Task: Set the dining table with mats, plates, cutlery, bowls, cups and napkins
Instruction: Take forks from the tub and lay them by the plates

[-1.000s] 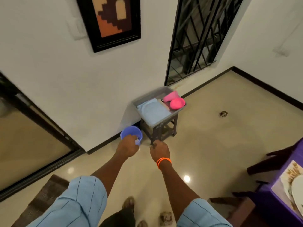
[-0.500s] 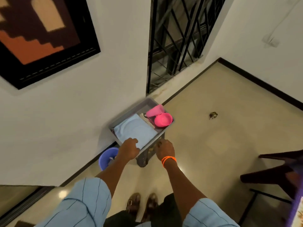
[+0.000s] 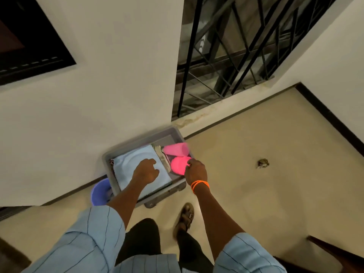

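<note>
I am looking down at a grey plastic bin [image 3: 178,133] just below the middle of the frame, set against the white wall [image 3: 118,75]. My left hand [image 3: 145,171] hovers over the pale blue plate [image 3: 126,164] that fills the left part of the bin; its fingers are curled into a loose fist and I see nothing inside that grip. I cannot tell whether the knuckles touch the plate or hang just above it.

My right hand [image 3: 196,171], with orange bands [image 3: 200,185] at the wrist, is at the bin's right side. Its fingertips pinch the rim of the pink bowl [image 3: 179,164], so that grip is clamped on the bowl. The bowl looks tilted, its outer side facing me. Just above it in the frame, a pink cup [image 3: 176,149] lies on its side in the bin's upper right corner. Between the plate and the pink pieces sits a narrow pale bundle [image 3: 162,156]; it is too blurred for me to name.

At the lower left of the bin, a blue bowl [image 3: 99,193] sits on the floor [image 3: 256,194], partly hidden by the bin's edge. A barred window [image 3: 236,56] fills the upper right of the frame, a dark picture frame [image 3: 29,46] the upper left. A sandalled foot [image 3: 185,215] stands on the floor below the bin, and a small dark object [image 3: 263,163] lies on the floor to the right.
</note>
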